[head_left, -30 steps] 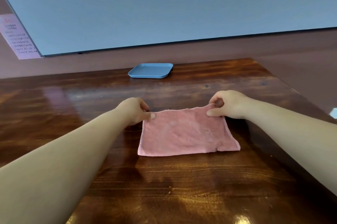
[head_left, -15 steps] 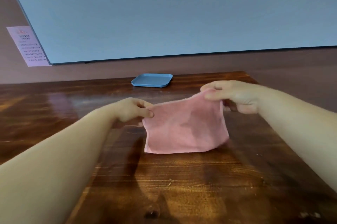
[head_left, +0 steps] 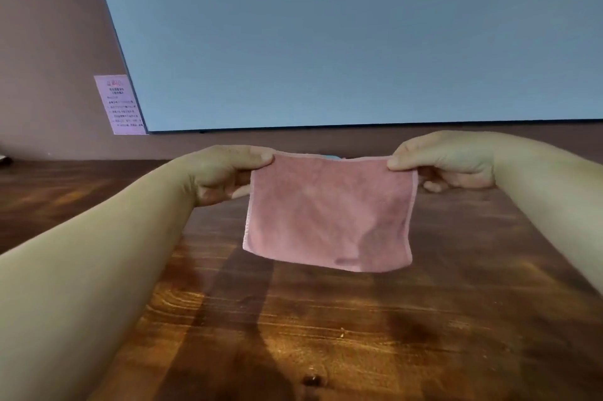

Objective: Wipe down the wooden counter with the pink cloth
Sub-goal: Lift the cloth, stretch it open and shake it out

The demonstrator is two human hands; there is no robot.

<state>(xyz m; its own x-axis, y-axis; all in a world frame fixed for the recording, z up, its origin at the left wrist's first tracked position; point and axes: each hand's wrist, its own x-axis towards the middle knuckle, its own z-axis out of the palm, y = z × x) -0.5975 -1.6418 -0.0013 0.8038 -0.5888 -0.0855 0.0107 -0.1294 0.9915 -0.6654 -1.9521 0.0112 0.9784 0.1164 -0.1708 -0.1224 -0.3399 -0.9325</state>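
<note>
Pinching the pink cloth (head_left: 329, 214) by its top corners, left hand (head_left: 225, 172) and right hand (head_left: 447, 160) hold it above the wooden counter (head_left: 326, 328).

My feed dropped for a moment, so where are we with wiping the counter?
Done: the pink cloth is picked up and spread out. In hand: the left hand and right hand each pinch a top corner, and the cloth hangs clear above the wooden counter. Left: all the wiping; the cloth is not touching the wood, and a few small specks lie on the near part.
</note>
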